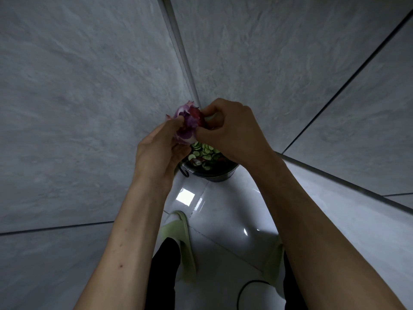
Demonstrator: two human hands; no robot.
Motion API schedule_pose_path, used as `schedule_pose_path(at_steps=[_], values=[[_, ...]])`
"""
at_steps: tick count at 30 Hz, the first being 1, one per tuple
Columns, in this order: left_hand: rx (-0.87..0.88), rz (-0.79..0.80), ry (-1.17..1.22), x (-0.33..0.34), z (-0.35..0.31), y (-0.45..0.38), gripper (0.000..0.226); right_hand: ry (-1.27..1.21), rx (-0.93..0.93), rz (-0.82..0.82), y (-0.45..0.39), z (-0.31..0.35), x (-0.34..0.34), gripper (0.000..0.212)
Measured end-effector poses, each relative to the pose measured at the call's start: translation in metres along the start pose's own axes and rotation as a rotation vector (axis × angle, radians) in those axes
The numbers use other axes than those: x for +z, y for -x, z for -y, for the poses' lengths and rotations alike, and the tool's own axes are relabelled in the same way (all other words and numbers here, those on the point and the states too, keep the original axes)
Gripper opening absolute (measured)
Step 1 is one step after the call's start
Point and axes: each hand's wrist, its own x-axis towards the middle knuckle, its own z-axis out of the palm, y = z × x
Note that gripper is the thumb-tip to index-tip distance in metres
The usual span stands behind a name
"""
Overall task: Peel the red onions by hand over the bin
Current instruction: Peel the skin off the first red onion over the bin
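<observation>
Black cable (242, 291): a loop is seen on the floor (225, 220) at the lower edge, between the legs.

Green slippers (182, 240): worn over black trouser legs (165, 265); planted on glossy white floor tiles.

Left hand (156, 153): raised over the bin; its grip is curled round the lower side of the onion, thumb laid against the skin.

Right hand (232, 130): set just beside the left; its grip is pinched on the onion's right edge, fingers bent.

Red onion (188, 124): held between both hands, directly above the bin; purple outer skin is partly lifted, pale flesh showing at the bottom.

Bin (214, 175): dark and round, stood on the floor in the corner; green and red vegetable scraps (204, 154) are contained.

Walls (89, 86): grey stone-look panels, met at a corner behind the bin.
</observation>
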Motion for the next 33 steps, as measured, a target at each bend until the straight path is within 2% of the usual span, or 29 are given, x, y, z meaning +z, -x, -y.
schedule_pose_path(at_steps=[6,11,18,26,33], values=[[0.007,-0.005,-0.025,-0.002,0.003,-0.003,0.013,-0.031,0.021,0.015,0.000,-0.003,0.003,0.031],[-0.002,-0.013,0.019,-0.002,-0.001,-0.001,0.013,-0.117,0.093,-0.028,0.000,-0.007,0.002,0.016],[-0.006,-0.027,0.011,-0.004,0.000,-0.004,0.009,-0.153,0.102,-0.028,0.002,-0.002,0.009,0.024],[-0.004,-0.042,0.002,-0.004,0.002,-0.006,0.009,-0.059,0.040,-0.013,0.001,-0.002,0.009,0.028],[-0.008,-0.034,0.009,-0.005,0.003,-0.008,0.009,-0.006,-0.027,-0.085,0.000,-0.008,0.015,0.017]])
